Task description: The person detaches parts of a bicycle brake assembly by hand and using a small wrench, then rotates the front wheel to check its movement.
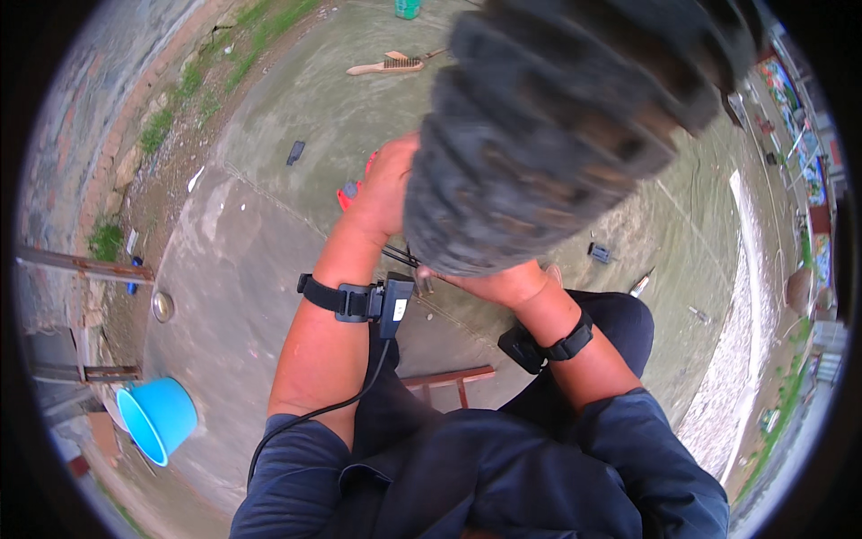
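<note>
A large black tire [539, 144] with thick, worn tread blocks fills the upper middle, close in front of me and blurred. My left hand [395, 180] is against its left side; the fingers are hidden behind the rubber. Just past that wrist shows part of a red and grey thing [348, 194], its kind unclear. Under the tire's lower edge, my right hand [498, 284] reaches leftward with its fingers drawn together, the tips blurred. By these fingertips is a small metal part [425, 284], and thin black rods or cables [400, 256] run close by. What the fingers grip cannot be made out.
On the concrete lie a wooden-handled wire brush [386, 67], small black pieces [295, 153] [600, 252] and a silver-tipped tool [641, 284]. A blue bucket [157, 418] stands at left, near a round metal dish [162, 306]. A reddish-brown frame [449, 377] lies between my legs.
</note>
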Motion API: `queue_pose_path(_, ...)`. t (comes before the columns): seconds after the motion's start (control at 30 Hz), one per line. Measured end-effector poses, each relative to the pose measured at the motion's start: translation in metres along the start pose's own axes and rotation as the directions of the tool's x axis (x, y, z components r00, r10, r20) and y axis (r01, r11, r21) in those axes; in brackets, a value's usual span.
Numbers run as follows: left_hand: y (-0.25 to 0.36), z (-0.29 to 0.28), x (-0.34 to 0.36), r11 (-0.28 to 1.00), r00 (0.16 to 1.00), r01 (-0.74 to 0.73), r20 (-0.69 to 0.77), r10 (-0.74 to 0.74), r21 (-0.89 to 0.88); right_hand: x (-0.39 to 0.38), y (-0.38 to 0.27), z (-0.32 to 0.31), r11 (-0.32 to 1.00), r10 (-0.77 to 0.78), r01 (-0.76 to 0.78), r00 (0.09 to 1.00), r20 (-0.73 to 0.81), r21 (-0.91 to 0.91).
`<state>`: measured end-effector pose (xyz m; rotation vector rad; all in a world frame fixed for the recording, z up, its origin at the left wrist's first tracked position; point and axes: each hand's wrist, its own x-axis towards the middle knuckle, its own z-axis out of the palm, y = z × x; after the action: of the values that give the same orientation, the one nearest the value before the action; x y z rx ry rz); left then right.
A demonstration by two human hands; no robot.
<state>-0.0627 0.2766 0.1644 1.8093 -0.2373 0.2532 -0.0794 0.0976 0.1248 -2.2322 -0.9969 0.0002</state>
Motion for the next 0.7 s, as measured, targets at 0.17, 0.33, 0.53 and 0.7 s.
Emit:
queue_pose_path(0.17,-0.008,-0.005,0.003,0.998,1.0,-0.005,-0.013,0.006,0.061,0.001,-0.006,-0.015,0.992,-0.039,0.05,0.995,-0.093,0.114)
queue_pose_path(0.33,-0.025,-0.015,-0.018,0.988,0.997,0.056,-0.052,-0.049,0.143,-0.011,-0.003,-0.014,0.962,0.159,-0.082,0.944,-0.29,0.26)
queue_pose_path(0.53,-0.041,-0.028,-0.055,0.972,0.988,0.129,-0.112,-0.108,0.198,-0.028,-0.001,0.007,-0.039,0.489,-0.572,0.704,0.515,0.819)
queue_pose_path(0.7,-0.044,-0.029,-0.056,0.969,0.986,0.135,-0.126,-0.11,0.205,-0.02,-0.026,0.016,-0.673,0.193,-0.277,0.829,0.524,0.686)
